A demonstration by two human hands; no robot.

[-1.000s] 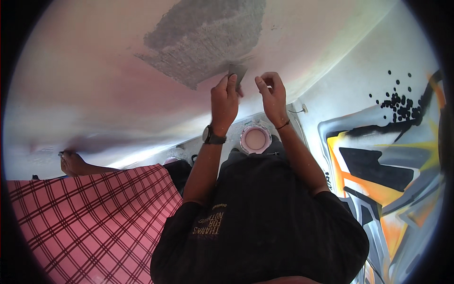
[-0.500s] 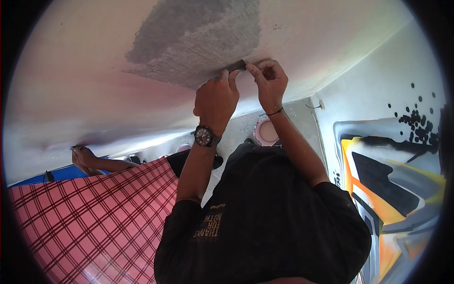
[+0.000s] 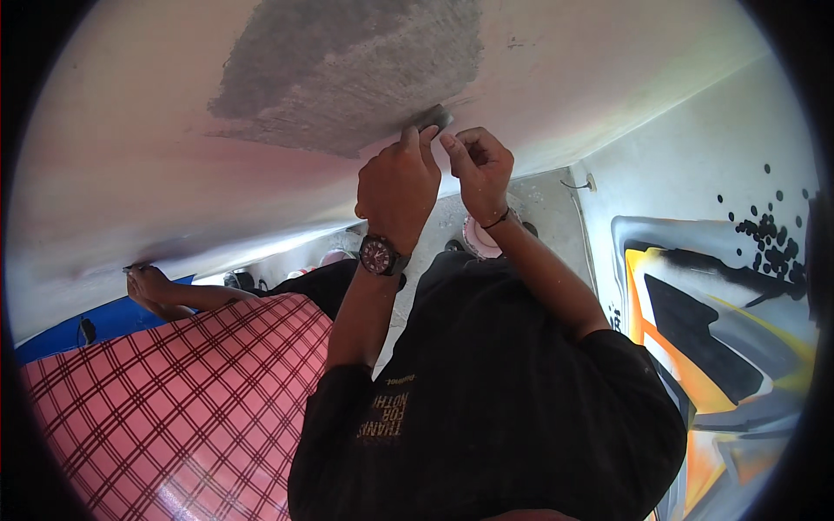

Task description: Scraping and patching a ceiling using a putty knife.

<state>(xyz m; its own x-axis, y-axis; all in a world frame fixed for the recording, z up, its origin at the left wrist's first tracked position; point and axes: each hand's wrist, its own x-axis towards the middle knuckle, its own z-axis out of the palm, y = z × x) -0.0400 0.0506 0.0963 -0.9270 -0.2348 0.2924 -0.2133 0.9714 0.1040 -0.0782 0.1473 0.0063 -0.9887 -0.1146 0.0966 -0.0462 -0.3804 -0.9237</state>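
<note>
My left hand point(image 3: 400, 181), with a watch point(image 3: 379, 255) on its wrist, is closed on a small dark grey flat piece point(image 3: 432, 116). That piece is bent and lies against the pale wall point(image 3: 556, 95), by the lower right edge of a rough grey patch point(image 3: 347, 78). I cannot tell what it is made of. Close beside it is my right hand point(image 3: 483, 172), its fingers curled and its thumb tip just below the piece's lighter end. Nothing shows in the right fingers.
At the left a person in a red checked garment point(image 3: 191, 391) has a hand point(image 3: 155, 285) at the same wall, with something thin in it. A pink bucket point(image 3: 479, 239) stands on the floor below my right arm. The right-hand wall bears a painted mural point(image 3: 704, 339).
My right hand has moved a little down and left, and its thumb has drawn away from the flat piece. The piece now looks more tilted and bent in my left hand.
</note>
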